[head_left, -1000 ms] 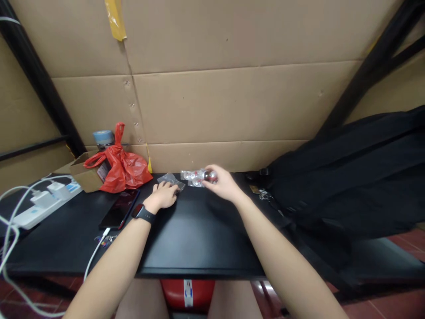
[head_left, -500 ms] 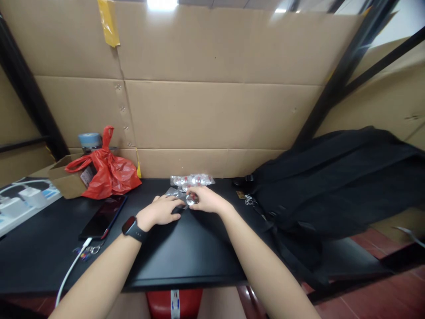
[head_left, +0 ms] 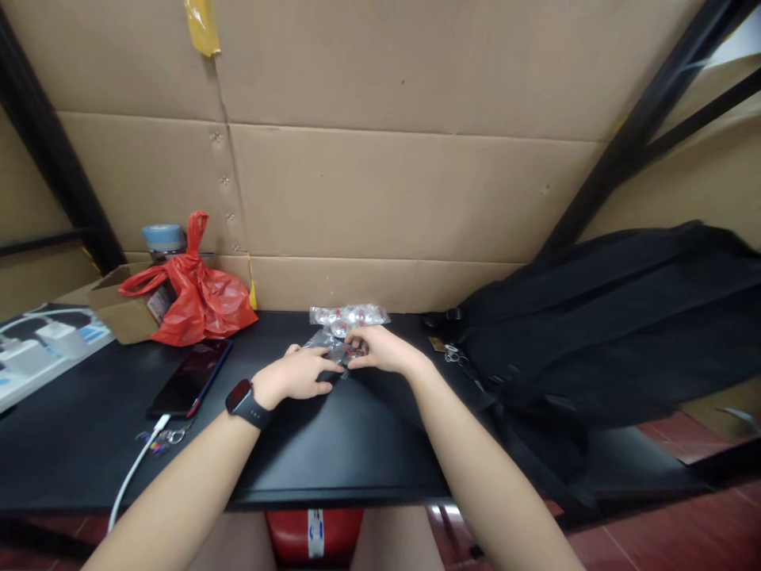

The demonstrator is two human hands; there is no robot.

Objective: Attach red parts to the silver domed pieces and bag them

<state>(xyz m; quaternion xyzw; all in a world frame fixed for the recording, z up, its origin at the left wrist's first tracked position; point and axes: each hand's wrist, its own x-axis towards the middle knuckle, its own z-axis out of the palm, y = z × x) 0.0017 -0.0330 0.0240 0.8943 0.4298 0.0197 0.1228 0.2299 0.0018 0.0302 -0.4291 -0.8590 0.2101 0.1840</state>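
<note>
My left hand (head_left: 303,374), with a dark smartwatch (head_left: 242,399) on its wrist, lies low over the desk with its fingers stretched out. Its fingertips rest at a small clear plastic bag (head_left: 323,339). Just to the right, my right hand (head_left: 384,349) is closed in a pinch on a small shiny round piece (head_left: 355,354) with red on it. Fingers partly cover this piece, and I cannot tell whether it is inside the bag. Behind both hands lies a row of clear packets (head_left: 349,317) holding shiny round pieces with red marks.
A black backpack (head_left: 618,317) and keys (head_left: 455,357) are on the right. To the left are a phone (head_left: 190,379) on a white cable, a red plastic bag (head_left: 205,305), a cardboard box (head_left: 122,305) and a power strip (head_left: 36,369). Cardboard (head_left: 380,198) walls the back.
My right hand has turned its round piece lower against the small plastic bag, close to my left fingertips. My left hand has moved slightly right. The camera view has tilted down.
</note>
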